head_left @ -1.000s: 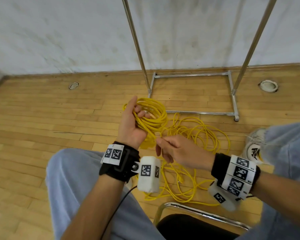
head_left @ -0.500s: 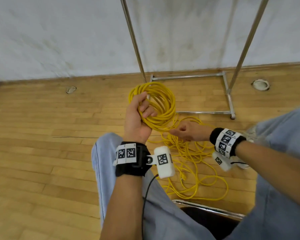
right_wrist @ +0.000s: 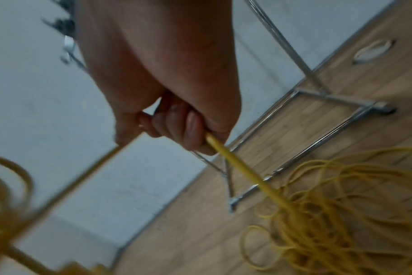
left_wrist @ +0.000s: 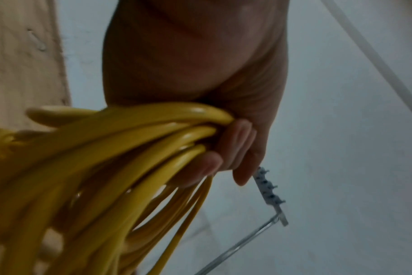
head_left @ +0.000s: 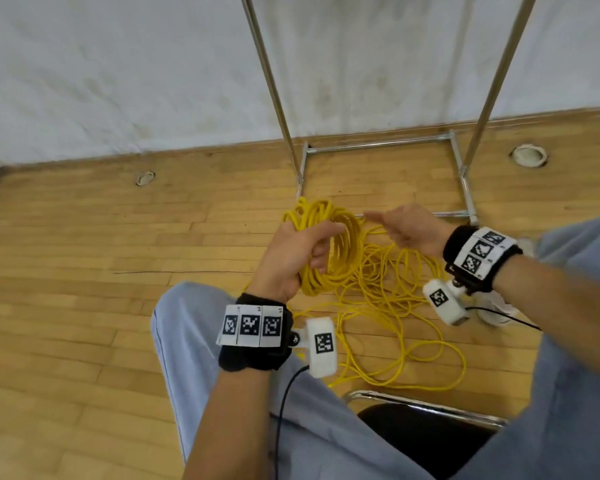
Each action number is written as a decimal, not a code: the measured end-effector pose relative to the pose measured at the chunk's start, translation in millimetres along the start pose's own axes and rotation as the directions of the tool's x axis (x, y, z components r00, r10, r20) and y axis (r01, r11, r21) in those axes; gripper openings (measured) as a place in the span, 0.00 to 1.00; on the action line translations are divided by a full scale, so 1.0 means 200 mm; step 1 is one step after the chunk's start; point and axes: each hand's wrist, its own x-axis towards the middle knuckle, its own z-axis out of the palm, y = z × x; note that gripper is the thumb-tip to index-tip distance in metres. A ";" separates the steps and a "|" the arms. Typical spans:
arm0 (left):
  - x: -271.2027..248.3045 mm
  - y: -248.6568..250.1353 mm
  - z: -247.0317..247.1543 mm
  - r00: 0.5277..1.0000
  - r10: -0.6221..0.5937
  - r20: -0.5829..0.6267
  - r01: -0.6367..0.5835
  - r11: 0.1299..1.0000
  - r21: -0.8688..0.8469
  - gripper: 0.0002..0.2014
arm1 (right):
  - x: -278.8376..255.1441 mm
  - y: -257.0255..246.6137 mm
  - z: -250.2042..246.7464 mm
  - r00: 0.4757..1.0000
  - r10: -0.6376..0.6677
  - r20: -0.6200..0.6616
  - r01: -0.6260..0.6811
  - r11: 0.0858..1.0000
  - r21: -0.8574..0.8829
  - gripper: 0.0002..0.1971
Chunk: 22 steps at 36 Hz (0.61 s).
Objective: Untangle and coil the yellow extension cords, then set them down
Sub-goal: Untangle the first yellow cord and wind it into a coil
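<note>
Left hand [head_left: 291, 258] grips the coil [head_left: 326, 251] of yellow extension cord, loops bunched in its curled fingers [left_wrist: 233, 148]. Right hand [head_left: 409, 230], just right of the coil, is curled round a single strand [right_wrist: 238, 167]. That strand runs down to the loose tangle [head_left: 395, 327] on the wooden floor [head_left: 84, 271], below and between the knees; right hand is nearer it. Count: one coil, one tangle; the number of separate cords cannot be told. Next loop judged to go leftward onto the coil.
</note>
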 end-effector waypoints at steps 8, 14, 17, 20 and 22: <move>0.04 -0.10 0.15 0.992 -0.025 -0.121 0.037 0.994 0.102 0.17 | -0.16 -0.35 0.07 0.969 0.066 0.239 -0.115 0.973 0.198 0.17; 0.05 -0.14 0.26 0.990 -0.009 -0.141 -0.005 0.995 -0.095 0.20 | -0.37 -0.40 0.13 0.981 -0.121 0.150 0.114 0.992 0.055 0.11; 0.04 -0.17 0.31 0.989 0.002 -0.148 -0.012 0.997 -0.073 0.22 | -0.40 -0.40 0.14 0.982 -0.176 0.063 0.184 0.970 -0.158 0.18; 0.04 -0.20 0.35 0.985 0.022 -0.172 -0.027 0.999 -0.029 0.22 | -0.41 -0.39 0.13 0.978 -0.206 0.027 0.203 0.924 -0.325 0.23; 0.05 -0.21 0.36 0.980 0.031 -0.198 -0.029 1.000 0.011 0.22 | -0.41 -0.39 0.12 0.976 -0.219 0.021 0.209 0.895 -0.395 0.24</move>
